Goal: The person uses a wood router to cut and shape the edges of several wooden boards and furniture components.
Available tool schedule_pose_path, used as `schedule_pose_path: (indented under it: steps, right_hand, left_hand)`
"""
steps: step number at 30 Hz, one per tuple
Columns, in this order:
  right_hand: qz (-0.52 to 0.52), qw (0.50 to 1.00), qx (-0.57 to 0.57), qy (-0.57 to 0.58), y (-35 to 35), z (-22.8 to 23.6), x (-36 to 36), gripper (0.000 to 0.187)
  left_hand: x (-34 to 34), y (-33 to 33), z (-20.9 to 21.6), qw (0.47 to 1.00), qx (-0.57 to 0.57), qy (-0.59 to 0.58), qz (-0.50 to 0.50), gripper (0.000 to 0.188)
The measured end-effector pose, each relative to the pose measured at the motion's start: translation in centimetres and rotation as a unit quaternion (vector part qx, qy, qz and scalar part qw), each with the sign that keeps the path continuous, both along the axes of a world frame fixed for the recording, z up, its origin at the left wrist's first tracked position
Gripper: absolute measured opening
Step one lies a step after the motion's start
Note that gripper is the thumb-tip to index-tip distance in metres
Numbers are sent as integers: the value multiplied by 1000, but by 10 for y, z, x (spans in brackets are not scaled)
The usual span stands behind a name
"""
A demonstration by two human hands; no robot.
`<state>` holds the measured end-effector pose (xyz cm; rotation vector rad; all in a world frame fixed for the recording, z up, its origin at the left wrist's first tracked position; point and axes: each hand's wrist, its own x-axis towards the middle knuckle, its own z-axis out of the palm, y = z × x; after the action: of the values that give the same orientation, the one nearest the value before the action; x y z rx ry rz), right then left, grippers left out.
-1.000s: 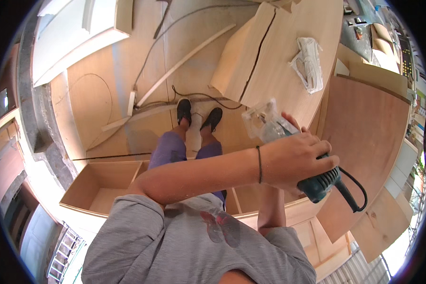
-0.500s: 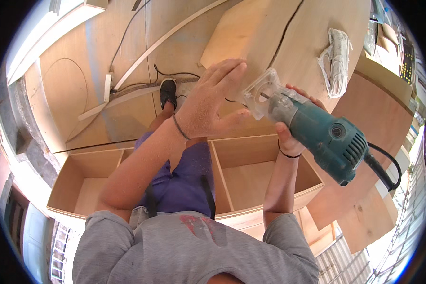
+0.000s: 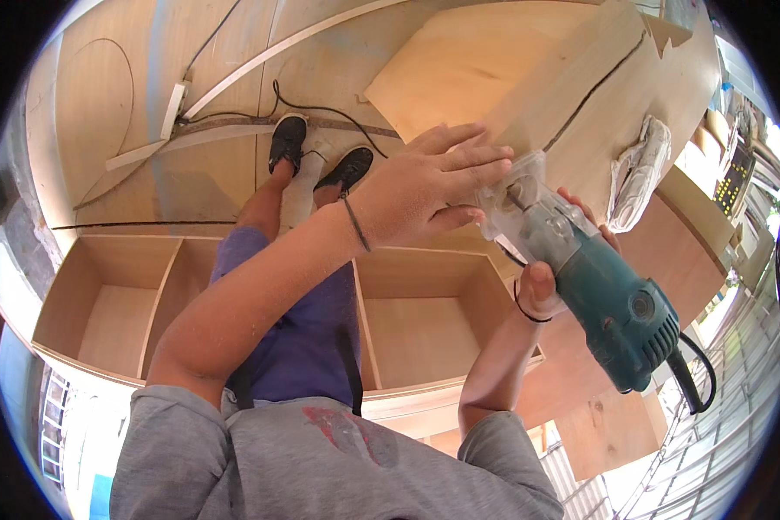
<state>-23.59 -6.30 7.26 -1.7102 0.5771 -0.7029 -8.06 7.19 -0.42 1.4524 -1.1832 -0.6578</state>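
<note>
Largest first. The pale wood-sheet floor (image 3: 212,61) filled the upper left of the frame. An open cabinet carcass (image 3: 407,342) lay across the middle, below the feet, its compartments facing the camera; dividers split it, probably for stiffness as well as storage. A pale wooden unit (image 3: 620,113) with a dark slit took up the upper right.

The teal trim router (image 3: 620,303) was held in the air right of centre, tilted, with its clear base (image 3: 537,186) toward the upper left and its motor end toward the lower right. Right hand (image 3: 563,260): grip closed around the router's body, thumb on the near side, fingers on the far side. Judged a carrying hold: it took the weight near the middle and left the base end exposed. Left hand (image 3: 433,186): grip wide and holding nothing visible, fingers extended, thumb apart. Its fingertips met the base's outline; contact could not be told. Held there, the hand was probably placed for steadying or wiping the base.

A white plastic-wrapped bundle (image 3: 641,173) lay on the wooden unit, beyond the router. A white power strip (image 3: 173,111) lay on the floor, upper left, beside a long pale batten (image 3: 273,56). The router's black cord (image 3: 686,381) curved off its rear, presumably clear of the fingers by design.
</note>
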Motion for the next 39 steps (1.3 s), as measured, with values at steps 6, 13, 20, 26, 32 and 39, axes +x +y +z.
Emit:
schedule_pose_path:
  steps: [6,13,20,26,32,39]
  right_hand:
    - [6,998,-48,29,0,2,6,93]
    - [53,995,-70,55,-7,0,0,91]
    - [76,994,-61,57,-12,-2,-3,94]
    - [102,991,-59,56,-25,-6,-5,92]
    - [109,991,-57,50,-37,-9,-4,89]
    - [70,995,-59,41,-39,-8,4,89]
  left_hand:
    - [-3,-4,0,998,-29,25,40,59]
    - [-4,-5,-2,998,-21,47,38,57]
    - [-6,-5,1,996,-6,71,48,60]
    - [-4,-12,2,996,-18,51,73,61]
    - [-3,-21,5,993,-14,86,82,59]
    - [-1,-28,13,990,8,107,93,53]
